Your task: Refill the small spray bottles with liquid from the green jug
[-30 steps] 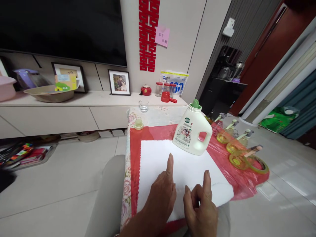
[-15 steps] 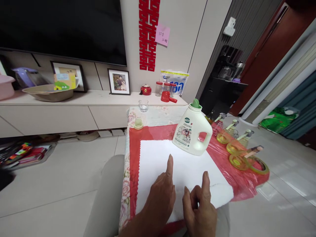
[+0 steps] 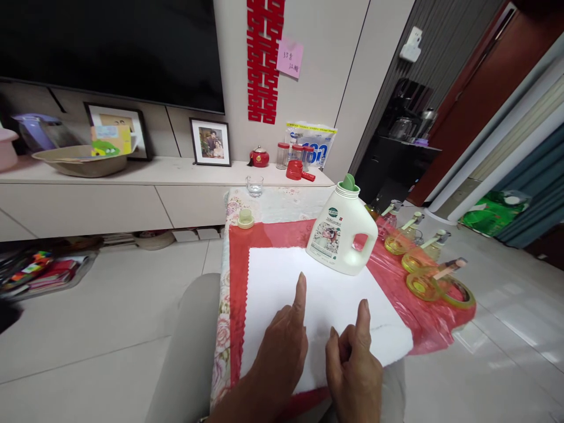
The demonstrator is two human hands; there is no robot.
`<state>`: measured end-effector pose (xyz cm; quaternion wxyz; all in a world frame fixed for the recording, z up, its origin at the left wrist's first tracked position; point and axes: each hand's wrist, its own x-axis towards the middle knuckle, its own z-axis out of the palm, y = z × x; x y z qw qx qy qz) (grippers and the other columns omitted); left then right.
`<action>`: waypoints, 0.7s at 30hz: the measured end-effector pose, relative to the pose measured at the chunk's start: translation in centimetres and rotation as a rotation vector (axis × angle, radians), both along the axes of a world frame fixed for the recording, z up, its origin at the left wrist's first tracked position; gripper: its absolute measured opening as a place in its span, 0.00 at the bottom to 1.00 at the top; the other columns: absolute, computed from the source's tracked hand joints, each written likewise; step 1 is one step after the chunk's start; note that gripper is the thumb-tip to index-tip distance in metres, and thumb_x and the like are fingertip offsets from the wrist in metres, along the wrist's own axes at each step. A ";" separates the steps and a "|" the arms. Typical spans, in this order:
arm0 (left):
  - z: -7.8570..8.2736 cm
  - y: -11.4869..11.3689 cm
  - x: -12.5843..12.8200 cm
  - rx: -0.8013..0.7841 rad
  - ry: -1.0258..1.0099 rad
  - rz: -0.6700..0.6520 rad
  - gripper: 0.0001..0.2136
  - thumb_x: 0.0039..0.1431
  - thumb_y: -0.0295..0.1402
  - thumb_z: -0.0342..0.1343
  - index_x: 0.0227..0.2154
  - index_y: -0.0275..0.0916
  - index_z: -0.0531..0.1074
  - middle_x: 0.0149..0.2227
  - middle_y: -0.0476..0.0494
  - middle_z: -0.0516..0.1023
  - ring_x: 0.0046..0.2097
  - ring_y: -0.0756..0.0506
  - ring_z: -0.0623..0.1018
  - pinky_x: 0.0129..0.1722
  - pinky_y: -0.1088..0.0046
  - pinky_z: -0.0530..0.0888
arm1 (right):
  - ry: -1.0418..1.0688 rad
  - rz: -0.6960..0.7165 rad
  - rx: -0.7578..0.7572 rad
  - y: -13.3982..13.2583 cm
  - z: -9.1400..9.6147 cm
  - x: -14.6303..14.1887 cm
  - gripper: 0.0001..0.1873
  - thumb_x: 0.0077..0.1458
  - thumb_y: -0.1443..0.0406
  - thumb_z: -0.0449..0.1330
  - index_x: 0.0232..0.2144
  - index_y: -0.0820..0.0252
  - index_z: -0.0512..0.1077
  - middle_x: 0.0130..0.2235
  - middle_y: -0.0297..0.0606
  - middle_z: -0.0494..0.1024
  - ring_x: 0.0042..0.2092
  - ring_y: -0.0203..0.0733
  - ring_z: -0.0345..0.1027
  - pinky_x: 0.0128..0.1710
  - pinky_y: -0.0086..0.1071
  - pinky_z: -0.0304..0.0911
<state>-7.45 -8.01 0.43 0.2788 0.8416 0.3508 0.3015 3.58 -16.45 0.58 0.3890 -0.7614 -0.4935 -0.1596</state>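
Note:
My left hand (image 3: 284, 338) is above a white cloth (image 3: 268, 279) with a zigzag left edge. Its index finger points forward and the other fingers curl in, holding nothing. Beside it, my right hand (image 3: 356, 373) also has a straight index finger, with the thumb apart and nothing in the grasp. The cloth lies on a red plastic sheet (image 3: 238, 264). At its far edge stands a cream detergent jug (image 3: 341, 229), upright, with a green spout in its uncapped neck. A pale green cap (image 3: 245, 218) sits on the red sheet at the far left.
Several pump bottles (image 3: 420, 285) and a roll of tape (image 3: 460, 292) are along the right side. A glass cup (image 3: 254, 185) stands at the back of the floral tablecloth (image 3: 222, 317). Behind, the cabinet (image 3: 185, 176) bears jars, a red pot and a detergent bag.
Both hands keep almost the same pose, with fingers pointing. The whole view has shifted slightly; the jug, cloth and cap stay in place.

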 end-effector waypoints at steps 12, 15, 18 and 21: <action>-0.1 0.2 0.1 0.113 0.092 0.024 0.47 0.56 0.16 0.42 0.67 0.47 0.15 0.31 0.50 0.70 0.31 0.45 0.71 0.34 0.67 0.73 | -0.013 -0.026 -0.015 0.0 0.0 0.1 0.37 0.68 0.63 0.50 0.72 0.62 0.39 0.25 0.27 0.71 0.23 0.36 0.67 0.24 0.27 0.61; -0.2 0.2 0.2 0.104 0.088 0.019 0.46 0.57 0.16 0.42 0.68 0.47 0.16 0.32 0.50 0.70 0.32 0.45 0.71 0.35 0.67 0.73 | -0.002 -0.025 -0.012 0.0 -0.1 0.1 0.37 0.68 0.63 0.49 0.73 0.61 0.39 0.25 0.27 0.71 0.23 0.36 0.67 0.24 0.27 0.61; -0.2 0.3 0.3 0.095 0.090 0.019 0.46 0.57 0.16 0.42 0.68 0.45 0.16 0.33 0.49 0.71 0.33 0.45 0.72 0.37 0.66 0.74 | 0.003 -0.027 -0.006 0.1 -0.2 0.2 0.37 0.68 0.63 0.49 0.72 0.61 0.40 0.26 0.27 0.71 0.23 0.36 0.67 0.24 0.27 0.61; -0.3 0.2 0.3 0.082 0.103 0.015 0.45 0.58 0.16 0.41 0.68 0.44 0.16 0.33 0.50 0.71 0.33 0.45 0.72 0.39 0.65 0.74 | 0.007 -0.028 -0.004 0.2 -0.3 0.2 0.36 0.67 0.62 0.49 0.72 0.63 0.42 0.24 0.27 0.70 0.24 0.36 0.67 0.24 0.27 0.62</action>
